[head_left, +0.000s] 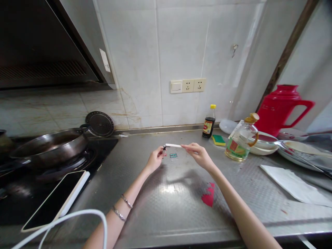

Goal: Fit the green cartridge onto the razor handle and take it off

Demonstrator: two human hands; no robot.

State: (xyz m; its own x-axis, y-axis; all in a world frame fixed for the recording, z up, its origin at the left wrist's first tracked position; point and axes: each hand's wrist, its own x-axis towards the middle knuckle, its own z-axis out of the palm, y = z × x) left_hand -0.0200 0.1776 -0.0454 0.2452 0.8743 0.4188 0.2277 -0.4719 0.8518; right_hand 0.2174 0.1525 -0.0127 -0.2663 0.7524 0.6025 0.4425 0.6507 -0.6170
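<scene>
Between finger and thumb, my left hand [155, 159] pinches a small dark piece [164, 149] with a pale lower part; its kind is too small to make out. My right hand [199, 154] is closed on one end of a slim white rod [173, 145], which lies almost level. The rod's dark far tip meets or overlaps the dark piece; I cannot tell if they are joined. Just below the rod, a small teal-and-clear item [173, 155] with bars rests on the steel counter [166, 207].
At left are a phone [55, 200] with a white cable [85, 212] and a pan [52, 148] on the stove. Rightward stand a sauce bottle [208, 122], a sponge [218, 140], an oil bottle [240, 143], a red thermos [278, 110] and stacked dishes. A white sheet [295, 183] lies in front.
</scene>
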